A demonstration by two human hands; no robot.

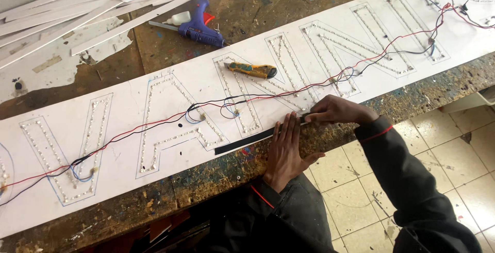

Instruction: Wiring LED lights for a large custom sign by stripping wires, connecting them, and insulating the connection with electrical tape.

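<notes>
A long white sign panel (129,108) lies across a paint-stained wooden bench (206,175), with outlined letters studded with small lights and red and black wires (154,121) running over them. A thin black strip (242,142) lies along the panel's near edge. My left hand (286,152) presses flat on the strip's right part and the bench edge, fingers apart. My right hand (335,111) pinches the strip's right end between closed fingers.
A yellow utility knife (251,69) rests on the panel above my hands. A blue glue gun (198,26) lies on the bench behind it. White offcut strips (77,11) pile at the back left. Tiled floor (448,155) shows at the right.
</notes>
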